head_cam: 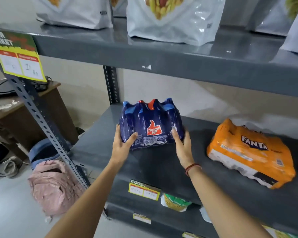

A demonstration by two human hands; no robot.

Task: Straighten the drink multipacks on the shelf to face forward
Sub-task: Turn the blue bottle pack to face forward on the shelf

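Observation:
A dark blue Thums Up multipack stands on the grey middle shelf, its logo side towards me. My left hand grips its lower left corner, thumb on the front. My right hand holds its lower right corner the same way. An orange Fanta multipack lies further right on the same shelf, turned at an angle and apart from both hands.
The upper shelf overhangs close above and carries white snack bags. A perforated upright post stands at left with a yellow price sign. A pink backpack lies on the floor. Lower shelves hold packets.

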